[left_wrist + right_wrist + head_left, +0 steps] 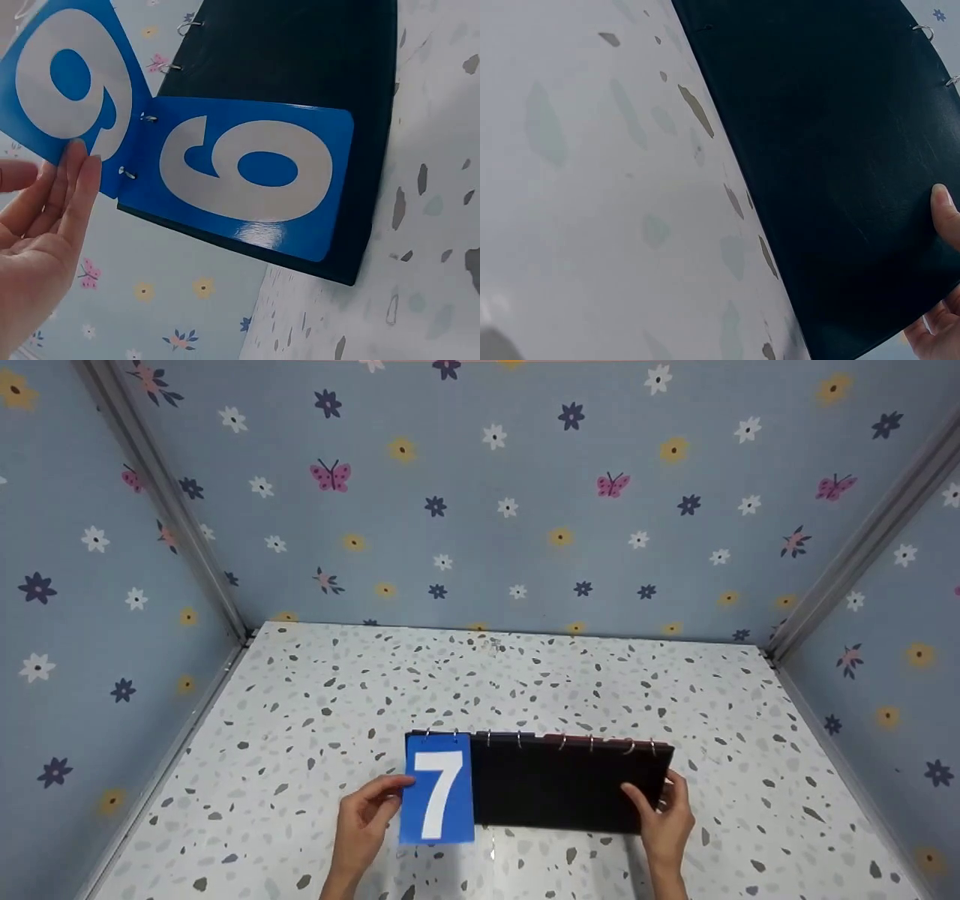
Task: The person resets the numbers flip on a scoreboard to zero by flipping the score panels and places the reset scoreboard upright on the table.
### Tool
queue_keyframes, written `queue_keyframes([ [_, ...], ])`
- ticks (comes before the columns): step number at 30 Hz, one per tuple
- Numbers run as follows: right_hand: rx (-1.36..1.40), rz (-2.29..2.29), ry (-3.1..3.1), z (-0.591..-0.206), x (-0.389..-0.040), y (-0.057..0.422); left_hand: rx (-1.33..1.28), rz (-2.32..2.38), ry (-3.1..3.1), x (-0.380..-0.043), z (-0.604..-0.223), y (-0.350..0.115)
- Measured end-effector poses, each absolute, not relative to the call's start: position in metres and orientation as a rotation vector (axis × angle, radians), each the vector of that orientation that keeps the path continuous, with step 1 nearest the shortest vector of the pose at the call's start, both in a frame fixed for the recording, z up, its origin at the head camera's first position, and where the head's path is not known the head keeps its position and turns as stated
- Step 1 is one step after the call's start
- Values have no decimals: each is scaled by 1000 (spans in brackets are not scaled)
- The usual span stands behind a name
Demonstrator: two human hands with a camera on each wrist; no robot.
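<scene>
Head view, six o'clock: one black board [559,784], long side across, over a speckled table [480,690]. Metal rings [519,738], eight by my count, along its twelve o'clock edge. Blue card [437,791], hung from two rings at the board's nine o'clock end; white 7 on its face. Left hand [358,821], seven o'clock: at the card's nine o'clock edge, fingers extended and slightly bent; the left wrist view puts fingertips on the raised card's underside, thumb apart from them. Second card [251,180], also blue, white curved numeral: lies against the board. Right hand [667,817], between four and five o'clock: grips the board's three o'clock end, thumb on the front, fingers behind. Wall [480,465], twelve o'clock: blue, printed flowers and butterflies. Posts [162,487], ten and two o'clock: grey.
</scene>
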State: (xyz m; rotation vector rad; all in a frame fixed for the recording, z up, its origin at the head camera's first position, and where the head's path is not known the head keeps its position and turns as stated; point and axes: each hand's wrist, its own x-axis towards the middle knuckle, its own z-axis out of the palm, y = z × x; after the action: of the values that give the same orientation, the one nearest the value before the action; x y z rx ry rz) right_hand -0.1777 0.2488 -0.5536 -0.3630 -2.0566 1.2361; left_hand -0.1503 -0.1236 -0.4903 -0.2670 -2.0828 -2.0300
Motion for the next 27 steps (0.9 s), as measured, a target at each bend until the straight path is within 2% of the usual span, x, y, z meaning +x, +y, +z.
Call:
queue_keyframes([
  [7,-391,1222,-2066,-554,-179,249,-256,-1784,-2058,-160,-489,-122],
  [14,-382,1238,-2055,-556,-179,250,-394,-1385,-1906,-181,-471,-119],
  [27,-410,1213,-2088,-555,-178,250,-351,-1307,-1795,-227,-455,-105],
])
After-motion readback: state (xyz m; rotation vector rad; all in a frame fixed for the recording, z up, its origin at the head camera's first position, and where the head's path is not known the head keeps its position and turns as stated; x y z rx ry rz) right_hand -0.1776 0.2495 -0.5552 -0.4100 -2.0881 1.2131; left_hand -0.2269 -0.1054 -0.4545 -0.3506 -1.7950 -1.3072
